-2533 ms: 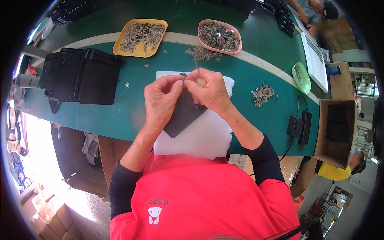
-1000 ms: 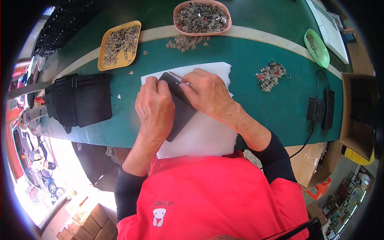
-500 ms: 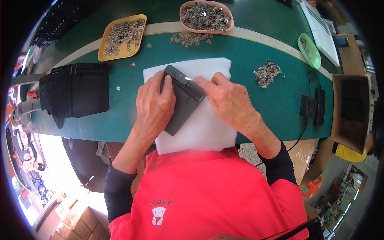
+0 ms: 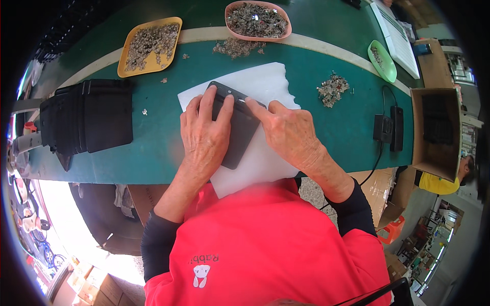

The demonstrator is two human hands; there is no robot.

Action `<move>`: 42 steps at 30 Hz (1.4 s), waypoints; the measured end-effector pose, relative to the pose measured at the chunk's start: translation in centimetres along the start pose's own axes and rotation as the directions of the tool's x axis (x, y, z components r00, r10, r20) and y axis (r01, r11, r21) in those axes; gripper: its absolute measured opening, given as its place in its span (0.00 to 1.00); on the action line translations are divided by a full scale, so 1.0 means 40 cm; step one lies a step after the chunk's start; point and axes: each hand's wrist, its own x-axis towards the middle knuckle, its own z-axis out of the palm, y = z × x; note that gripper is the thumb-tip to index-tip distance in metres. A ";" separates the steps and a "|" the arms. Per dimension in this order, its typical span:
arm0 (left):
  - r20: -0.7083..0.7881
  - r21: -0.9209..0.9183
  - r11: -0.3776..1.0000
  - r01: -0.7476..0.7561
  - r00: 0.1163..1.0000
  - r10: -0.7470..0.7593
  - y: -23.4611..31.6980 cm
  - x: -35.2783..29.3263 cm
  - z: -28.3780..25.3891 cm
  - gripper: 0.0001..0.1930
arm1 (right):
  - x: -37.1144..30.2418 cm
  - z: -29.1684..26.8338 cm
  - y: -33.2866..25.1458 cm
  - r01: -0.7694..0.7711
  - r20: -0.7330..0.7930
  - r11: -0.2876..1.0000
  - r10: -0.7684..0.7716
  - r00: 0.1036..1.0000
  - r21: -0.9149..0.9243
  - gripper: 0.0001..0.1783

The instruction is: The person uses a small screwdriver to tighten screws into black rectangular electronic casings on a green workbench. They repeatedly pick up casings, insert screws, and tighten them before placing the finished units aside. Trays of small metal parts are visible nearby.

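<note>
Since half a second ago, the pad (image 4: 270,155) has turned a little anticlockwise, and the left hand's fingers reach further over the plate (image 4: 242,133). The dark plate lies slantwise on that white pad, between the person's hands. The left hand (image 4: 206,137) is spread, two fingertips resting on the plate's upper part, not gripping it. The right hand (image 4: 292,131) lays its forefinger near the slot at the upper edge, its other fingers curled; from here I can't tell whether they hold anything.

To work well here, I'd say, the left hand should bear down evenly, since a soft pad may shift, and the right finger should press straight, clear of the left fingertips, which crowd that edge.

Beyond the pad, metal bits lie in a loose heap (image 4: 237,48) against the pink bowl (image 4: 252,37); the yellow tray (image 4: 153,66) sits leftward. Another pile (image 4: 333,91) rests on the green tabletop (image 4: 332,145) at right, near the adapter (image 4: 384,128). A black stack (image 4: 102,116) fills the left side, well apart from the hands.
</note>
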 end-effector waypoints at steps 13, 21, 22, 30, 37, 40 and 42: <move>0.017 -0.110 0.994 0.027 1.000 -0.025 -0.005 -0.008 0.011 0.24 | 0.002 0.003 -0.011 0.024 0.003 0.998 -0.024 1.000 -0.057 0.24; 0.018 -0.192 0.981 0.022 1.000 -0.019 -0.016 -0.017 0.028 0.25 | 0.025 -0.030 -0.028 0.140 0.159 0.976 -0.114 0.981 -0.167 0.25; 0.021 -0.193 0.981 0.014 1.000 -0.010 -0.017 -0.019 0.029 0.24 | 0.031 -0.037 -0.030 0.152 0.181 0.973 -0.120 0.976 -0.173 0.25; 0.030 -0.197 0.980 0.017 0.999 -0.012 -0.004 -0.019 0.032 0.23 | 0.084 -0.083 -0.048 0.247 0.288 0.958 -0.199 0.937 -0.143 0.18; -0.039 -0.143 0.990 0.009 0.999 -0.014 -0.007 -0.012 0.025 0.21 | 0.140 -0.109 -0.017 0.382 0.294 0.923 -0.356 0.887 -0.034 0.08; -0.087 -0.219 0.973 0.071 0.992 -0.092 -0.014 -0.016 0.016 0.25 | 0.121 -0.119 0.003 0.231 0.357 0.972 -0.203 0.912 -0.036 0.11; -0.098 -0.315 0.934 0.172 0.972 -0.212 -0.019 -0.021 0.016 0.27 | 0.102 -0.099 -0.004 0.173 0.283 0.985 -0.158 0.946 -0.027 0.13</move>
